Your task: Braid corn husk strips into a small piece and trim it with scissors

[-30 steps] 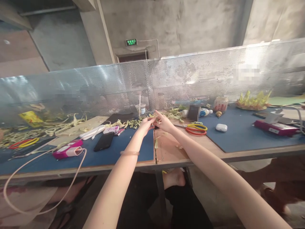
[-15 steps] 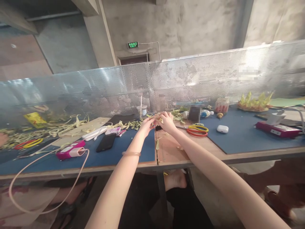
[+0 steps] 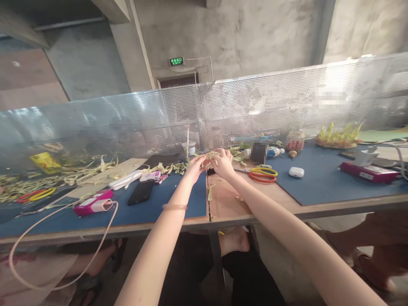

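Note:
Both hands meet over the seam between the blue mat and the bare wooden board. My left hand (image 3: 195,168), with a bangle on its wrist, is closed on pale green leaf strips (image 3: 208,155). Close against it, my right hand (image 3: 224,165) has its fingers bent round the same strips. Fingers hide most of the piece. Left of my hands lies a pile of knotted pale green plant pieces (image 3: 176,168). More leaf strips (image 3: 237,152) lie just beyond my right hand. Scissors with red and yellow handles (image 3: 264,174) rest on the board to the right.
A cup with a straw (image 3: 188,148) stands behind my hands. A black phone (image 3: 141,192) and a pink box (image 3: 95,203) with a looping cable are left. To the right are a bottle (image 3: 276,151), a jar (image 3: 295,141) and a white earphone case (image 3: 296,172). Perforated metal panels (image 3: 223,114) border the back.
My fingers have shifted slightly around the leaf strips, and more of the pale strips now shows above them. The view has moved a little; the things on the table stay in place.

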The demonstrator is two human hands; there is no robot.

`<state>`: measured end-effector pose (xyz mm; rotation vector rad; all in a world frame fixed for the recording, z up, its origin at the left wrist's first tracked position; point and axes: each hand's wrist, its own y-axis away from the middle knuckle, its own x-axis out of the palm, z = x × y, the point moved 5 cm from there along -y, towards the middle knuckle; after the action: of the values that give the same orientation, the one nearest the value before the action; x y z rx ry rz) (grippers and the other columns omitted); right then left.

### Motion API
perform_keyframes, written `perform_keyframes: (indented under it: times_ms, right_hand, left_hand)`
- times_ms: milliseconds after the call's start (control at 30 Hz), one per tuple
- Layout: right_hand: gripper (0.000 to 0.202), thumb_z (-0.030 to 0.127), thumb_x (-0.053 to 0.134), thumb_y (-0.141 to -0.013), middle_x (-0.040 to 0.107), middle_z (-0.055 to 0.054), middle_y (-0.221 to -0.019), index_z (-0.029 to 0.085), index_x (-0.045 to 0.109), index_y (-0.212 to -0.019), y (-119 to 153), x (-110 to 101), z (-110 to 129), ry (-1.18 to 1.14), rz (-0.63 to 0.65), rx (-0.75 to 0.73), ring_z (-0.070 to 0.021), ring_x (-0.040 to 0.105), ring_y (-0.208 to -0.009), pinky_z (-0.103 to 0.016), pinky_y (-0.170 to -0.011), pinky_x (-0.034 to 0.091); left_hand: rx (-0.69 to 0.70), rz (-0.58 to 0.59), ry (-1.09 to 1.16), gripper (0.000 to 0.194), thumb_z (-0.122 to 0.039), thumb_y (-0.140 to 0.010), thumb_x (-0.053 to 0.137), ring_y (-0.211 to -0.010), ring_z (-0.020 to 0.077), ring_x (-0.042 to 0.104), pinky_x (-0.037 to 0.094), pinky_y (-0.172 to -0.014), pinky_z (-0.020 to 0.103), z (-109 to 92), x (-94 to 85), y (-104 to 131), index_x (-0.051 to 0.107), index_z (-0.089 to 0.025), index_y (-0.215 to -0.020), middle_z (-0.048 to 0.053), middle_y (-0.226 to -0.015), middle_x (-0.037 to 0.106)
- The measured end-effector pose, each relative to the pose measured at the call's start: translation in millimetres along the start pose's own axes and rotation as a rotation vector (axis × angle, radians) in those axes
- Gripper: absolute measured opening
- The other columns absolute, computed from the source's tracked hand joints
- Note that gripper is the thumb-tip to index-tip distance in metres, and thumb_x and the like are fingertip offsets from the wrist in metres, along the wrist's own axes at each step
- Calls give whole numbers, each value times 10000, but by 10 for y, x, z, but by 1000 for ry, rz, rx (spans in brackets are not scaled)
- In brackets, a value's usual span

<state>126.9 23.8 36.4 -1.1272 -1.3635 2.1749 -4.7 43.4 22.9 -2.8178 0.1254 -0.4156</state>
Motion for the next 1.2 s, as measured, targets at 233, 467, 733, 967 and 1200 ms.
perform_keyframes:
  times_ms: [233,467,733,967,1200]
  right_hand:
    - [171,271,493,-846,549,-57,-999,172,610,-771,-31,-18,26,-53,43,-22,-219,443,-977,-399,-838,356]
    - [178,307,516,-859,576,-47,-1050,148,597,-850,-38,61,35,-146,122,-49,-190,501,-1016,-409,-885,378]
    - [173,297,521,-859,592,-47,-1054,147,603,-833,-62,42,52,-264,137,-73,-181,516,-1021,-409,-911,374]
    - [169,281,542,-847,605,-43,-1030,140,604,-778,-65,-23,96,-378,116,-54,-180,514,-1033,-408,-916,374]
    - [167,257,532,-854,606,-43,-997,133,598,-764,-70,-77,90,-505,121,28,-164,540,-972,-340,-796,458]
  left_hand:
    - [-2,45,17,143,-200,-830,558,-743,129,607,512,-633,283,-7,28,8,586,-117,-942,29,-880,624]
    - [8,66,39,154,-182,-793,601,-663,96,591,494,-612,242,7,24,13,619,-129,-936,16,-815,634]
    - [3,74,40,150,-202,-823,566,-691,112,592,503,-619,270,19,29,12,596,-117,-942,22,-846,623]
    - [-38,124,48,165,-236,-848,532,-729,124,591,511,-632,289,39,63,8,574,-119,-956,35,-900,605]
    - [-72,156,85,112,-205,-834,548,-696,115,594,507,-640,285,28,97,31,593,-114,-883,15,-814,618]
